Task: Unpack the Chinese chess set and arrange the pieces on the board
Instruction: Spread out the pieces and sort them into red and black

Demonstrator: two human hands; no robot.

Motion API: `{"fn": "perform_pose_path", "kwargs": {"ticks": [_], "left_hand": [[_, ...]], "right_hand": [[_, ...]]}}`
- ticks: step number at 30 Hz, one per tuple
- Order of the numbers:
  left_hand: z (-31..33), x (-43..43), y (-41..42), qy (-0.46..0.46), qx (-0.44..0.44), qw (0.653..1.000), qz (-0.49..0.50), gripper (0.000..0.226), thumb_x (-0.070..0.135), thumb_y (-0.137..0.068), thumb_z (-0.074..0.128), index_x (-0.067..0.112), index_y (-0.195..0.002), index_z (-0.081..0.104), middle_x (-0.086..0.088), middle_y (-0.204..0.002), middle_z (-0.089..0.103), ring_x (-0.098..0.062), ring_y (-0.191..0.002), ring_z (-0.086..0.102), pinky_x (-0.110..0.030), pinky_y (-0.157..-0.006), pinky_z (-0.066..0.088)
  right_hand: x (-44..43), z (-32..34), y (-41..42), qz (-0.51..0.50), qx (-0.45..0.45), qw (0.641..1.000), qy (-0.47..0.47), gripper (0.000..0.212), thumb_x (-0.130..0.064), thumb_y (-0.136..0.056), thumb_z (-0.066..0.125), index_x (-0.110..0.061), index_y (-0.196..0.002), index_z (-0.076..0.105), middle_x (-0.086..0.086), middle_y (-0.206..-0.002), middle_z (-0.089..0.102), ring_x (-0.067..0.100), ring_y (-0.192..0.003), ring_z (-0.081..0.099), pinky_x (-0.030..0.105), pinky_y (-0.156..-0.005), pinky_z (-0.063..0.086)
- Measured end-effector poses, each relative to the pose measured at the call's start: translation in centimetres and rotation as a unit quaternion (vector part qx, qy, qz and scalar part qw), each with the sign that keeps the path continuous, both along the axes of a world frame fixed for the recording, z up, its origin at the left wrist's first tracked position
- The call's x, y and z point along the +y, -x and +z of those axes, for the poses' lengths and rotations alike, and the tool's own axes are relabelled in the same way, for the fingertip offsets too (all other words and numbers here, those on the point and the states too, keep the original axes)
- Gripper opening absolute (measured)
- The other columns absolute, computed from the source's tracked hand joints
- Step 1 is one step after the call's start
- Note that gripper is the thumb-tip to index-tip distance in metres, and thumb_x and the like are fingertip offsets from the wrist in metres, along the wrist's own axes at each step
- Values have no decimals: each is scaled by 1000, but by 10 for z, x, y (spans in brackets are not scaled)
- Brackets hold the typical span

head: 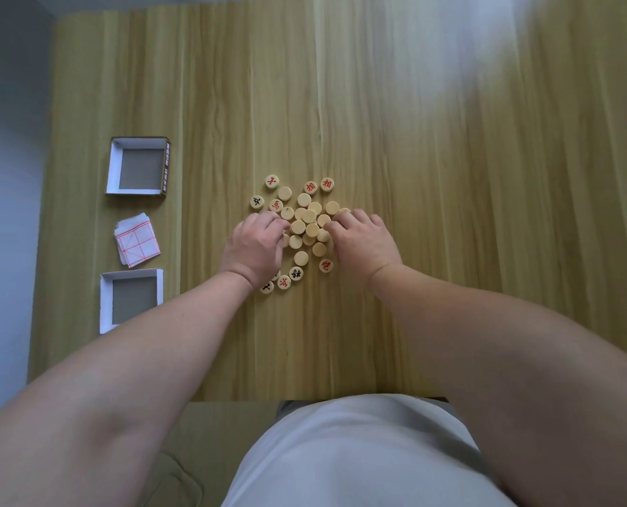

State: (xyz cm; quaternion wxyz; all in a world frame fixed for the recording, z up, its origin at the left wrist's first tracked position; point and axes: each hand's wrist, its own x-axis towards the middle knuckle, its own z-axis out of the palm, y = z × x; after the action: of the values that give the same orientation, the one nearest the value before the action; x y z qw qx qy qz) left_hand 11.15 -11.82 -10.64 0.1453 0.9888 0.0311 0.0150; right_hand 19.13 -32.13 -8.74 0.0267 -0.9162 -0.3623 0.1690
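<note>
Both forearms reach out over the wooden table [451, 177], the left hand [255, 245] and right hand [365, 237] resting fingers-curled on either edge of a loose heap of chess pieces [306, 225]; whether either grips a piece cannot be told. Left of them lie 2 open box halves [114, 166] [106, 301] with the folded paper board [136, 240] between.

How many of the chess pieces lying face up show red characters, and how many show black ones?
Red-character pieces: 6
Black-character pieces: 3 (one partly hidden)
Total visibly face up: 9
</note>
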Motion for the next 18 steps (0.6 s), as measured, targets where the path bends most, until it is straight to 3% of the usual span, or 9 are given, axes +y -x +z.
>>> {"fn": "perform_pose_path", "kwargs": {"ticks": [11, 15, 18], "left_hand": [[3, -11, 28, -7, 32, 999, 12, 36, 1, -74, 67, 13, -108, 71, -7, -99, 65, -33, -84, 61, -41, -70, 51], [6, -15, 36, -25, 93, 995, 29, 52, 6, -79, 63, 14, -131, 62, -8, -111, 60, -32, -97, 59, -43, -81, 48], [8, -16, 41, -40, 122, 991, 28, 59, 10, -84, 61, 17, -142, 52, -6, -121, 55, -29, -104, 55, -42, -88, 46]], "right_hand": [[-9, 6, 29, 47, 9, 998, 34, 44, -19, -91, 53, -26, -134, 53, 0, -129, 49, 25, -123, 42, 38, -97, 37], [-11, 6, 40, 84, 23, 994, 71, 69, -26, -94, 51, -36, -157, 24, 5, -138, 38, 27, -127, 37, 40, -104, 35], [-12, 3, 47, 83, 23, 992, 87, 77, -28, -95, 50, -38, -160, 9, 8, -146, 32, 29, -130, 34, 42, -106, 32]]}}
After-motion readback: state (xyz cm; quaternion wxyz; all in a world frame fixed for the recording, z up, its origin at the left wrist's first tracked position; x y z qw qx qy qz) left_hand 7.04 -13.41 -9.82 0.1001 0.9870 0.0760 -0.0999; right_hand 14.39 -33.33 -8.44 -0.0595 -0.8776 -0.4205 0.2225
